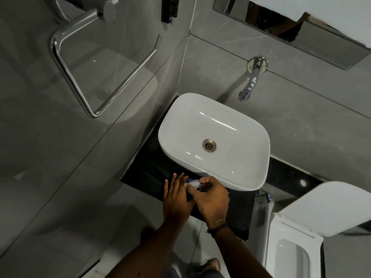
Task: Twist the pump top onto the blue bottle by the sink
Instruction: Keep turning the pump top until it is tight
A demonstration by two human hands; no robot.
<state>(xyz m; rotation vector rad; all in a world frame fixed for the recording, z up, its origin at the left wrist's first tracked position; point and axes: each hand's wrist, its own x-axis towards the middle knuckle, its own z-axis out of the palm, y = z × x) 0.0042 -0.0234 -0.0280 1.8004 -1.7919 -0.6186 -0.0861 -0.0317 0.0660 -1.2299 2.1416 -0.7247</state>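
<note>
Both hands meet on the pump top [194, 184], on the black counter [152, 173] at the near-left corner of the white sink [236, 177].

The right hand [213, 199] curls its thumb and fingers over the clear pump top, closed on it from above. The left hand [176, 194] lies just beside it, fingers stretched forward, thumb side against the blue bottle [188, 180]; how firmly it holds cannot be told. Only a sliver of blue shows between the hands. Beyond the grip hangs the chrome tap [249, 87]; right of it stands a white toilet [297, 243].
</note>
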